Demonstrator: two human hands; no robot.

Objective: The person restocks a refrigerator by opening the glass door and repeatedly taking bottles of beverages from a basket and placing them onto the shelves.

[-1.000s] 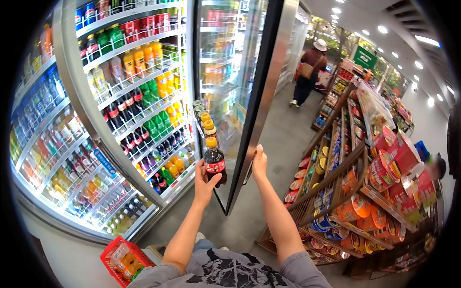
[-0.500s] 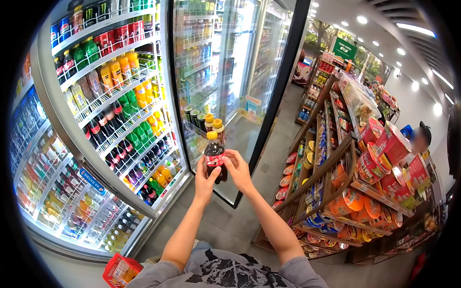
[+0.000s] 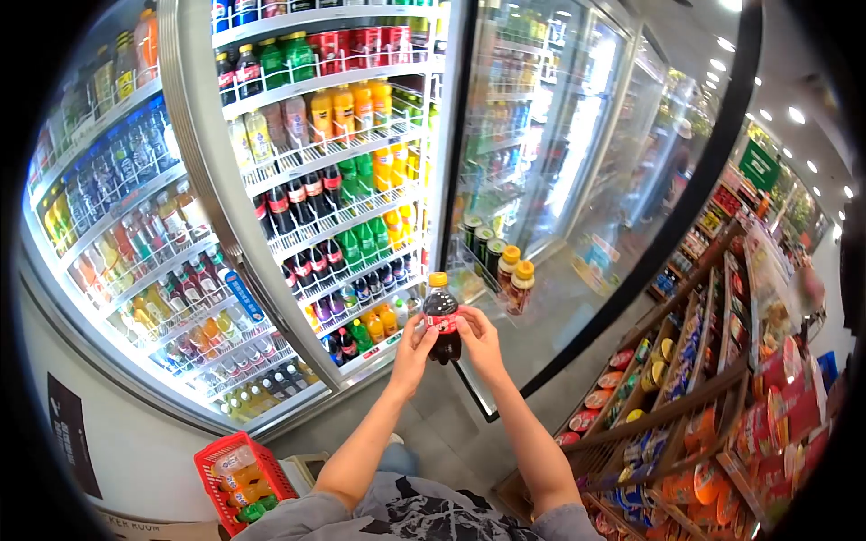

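Observation:
A dark cola bottle [image 3: 442, 317] with a yellow cap and red label stands upright between my hands. My left hand [image 3: 415, 350] is closed on its left side, the thumb on the label. From the right, my right hand [image 3: 480, 341] closes on the same bottle. Behind it, yellow-capped bottles [image 3: 520, 287] and dark cans [image 3: 483, 245] stand in the rack of the open glass door [image 3: 577, 216]. To the left is the lit fridge, with cola bottles [image 3: 298, 203] and orange drinks [image 3: 354, 108] on its shelves.
A red basket [image 3: 209, 451] holding orange and green bottles sits at the lower left. Along the right runs a wooden snack shelf [image 3: 663, 401] with tubs and packets. The open door's black edge [image 3: 631, 329] reaches out to the right, over the grey floor [image 3: 388, 428].
My right hand has left the door's edge and come onto the bottle beside my left hand. The door has swung wider open. The view has shifted, with the fridge now further right in it.

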